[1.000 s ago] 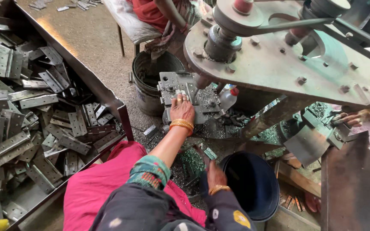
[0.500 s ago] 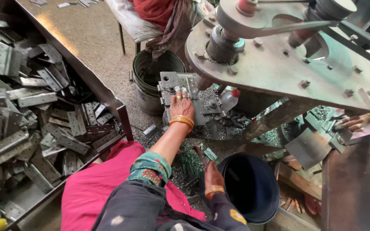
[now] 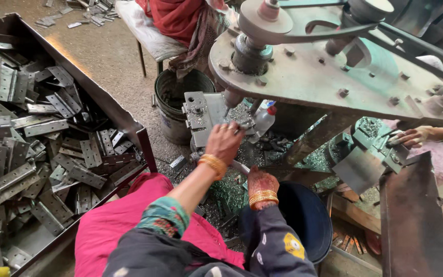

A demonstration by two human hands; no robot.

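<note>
Since the earlier frame: left hand (image 3: 225,141) shifted rightward across the fixture, closer under the spindle.

Left to right:

- Metal tray (image 3: 103,105), far left: heaped with grey hinges (image 3: 37,149).
- Grey bucket (image 3: 173,105), behind the fixture: label not legible.
- Left hand: fingers curled over the small metal part (image 3: 243,124) on the grey fixture block (image 3: 201,115), directly below the spindle (image 3: 252,51). Grip closed or merely resting: cannot tell.
- Clear plastic bottle (image 3: 264,119), red cap, just beside the block.
- Right hand (image 3: 260,183): low, fingers folded, beside the rim of the dark blue bucket (image 3: 308,220); contents of the hand not visible.
- Co-worker's hand (image 3: 414,136), far right, on a second fixture.

Hazard, as a judgement: fingers under the spindle risk crushing or cutting if the tool descends early. Loose sleeve and bangles near rotating parts risk snagging. Metal chips around the block risk cuts.
</note>
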